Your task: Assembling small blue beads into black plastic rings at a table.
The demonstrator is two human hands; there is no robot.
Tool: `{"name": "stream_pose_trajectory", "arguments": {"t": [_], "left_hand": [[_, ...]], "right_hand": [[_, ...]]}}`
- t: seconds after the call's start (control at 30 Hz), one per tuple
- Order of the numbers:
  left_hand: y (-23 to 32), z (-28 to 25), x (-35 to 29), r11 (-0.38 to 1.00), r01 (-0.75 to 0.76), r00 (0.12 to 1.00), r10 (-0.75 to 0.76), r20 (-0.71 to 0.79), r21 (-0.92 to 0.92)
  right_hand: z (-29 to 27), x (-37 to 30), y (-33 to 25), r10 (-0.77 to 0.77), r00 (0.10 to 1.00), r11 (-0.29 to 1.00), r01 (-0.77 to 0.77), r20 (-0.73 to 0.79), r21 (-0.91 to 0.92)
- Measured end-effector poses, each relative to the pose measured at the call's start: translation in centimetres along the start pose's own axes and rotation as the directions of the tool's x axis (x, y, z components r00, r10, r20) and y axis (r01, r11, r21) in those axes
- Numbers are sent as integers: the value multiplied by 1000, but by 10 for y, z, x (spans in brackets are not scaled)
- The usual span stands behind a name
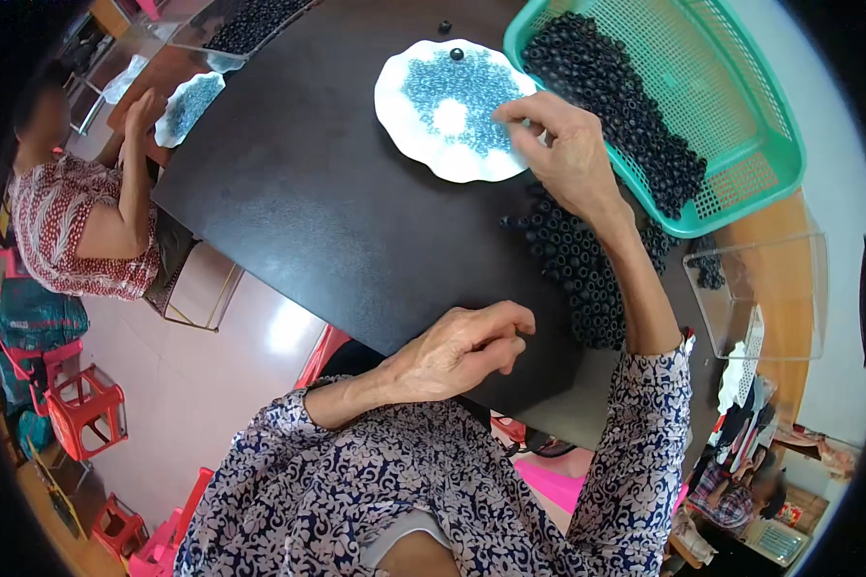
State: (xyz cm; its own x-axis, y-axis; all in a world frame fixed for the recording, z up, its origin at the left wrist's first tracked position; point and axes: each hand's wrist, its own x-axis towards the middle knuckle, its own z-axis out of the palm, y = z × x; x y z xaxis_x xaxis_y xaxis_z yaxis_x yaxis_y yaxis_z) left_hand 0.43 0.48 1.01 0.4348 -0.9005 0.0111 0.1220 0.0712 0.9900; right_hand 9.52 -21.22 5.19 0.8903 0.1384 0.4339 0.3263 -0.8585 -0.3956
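Dark table (298,192), right hand (570,154) over scalloped plate (416,152)

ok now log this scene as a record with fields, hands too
plate: white, wavy-edged, bearing tiny bluish beads and one round black bead
right hand: above the plate's right side; contents unclear
left hand: loosely curled by the table's near edge; contents unclear
green basket: right of the plate, holding black pieces
loose pile: more black pieces, on the table
other person: seated at left
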Motion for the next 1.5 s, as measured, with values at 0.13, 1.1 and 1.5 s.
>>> {"name": "stream_pose_trajectory", "arguments": {"t": [0.13, 1.1, 1.5], "left_hand": [[0, -2, -1, 999, -24, 1000, 23, 21, 30], [-4, -3, -1, 998, -62, 997, 63, 44, -10], [-4, -2, 0, 997, -71, 995, 72, 66, -26]], "right_hand": [[11, 15, -6, -137, 988, 986, 143, 71, -89], [22, 40, -7, -9, 970, 994, 35, 242, -105], [15, 38, -1, 217, 966, 976, -212, 141, -55]]}}
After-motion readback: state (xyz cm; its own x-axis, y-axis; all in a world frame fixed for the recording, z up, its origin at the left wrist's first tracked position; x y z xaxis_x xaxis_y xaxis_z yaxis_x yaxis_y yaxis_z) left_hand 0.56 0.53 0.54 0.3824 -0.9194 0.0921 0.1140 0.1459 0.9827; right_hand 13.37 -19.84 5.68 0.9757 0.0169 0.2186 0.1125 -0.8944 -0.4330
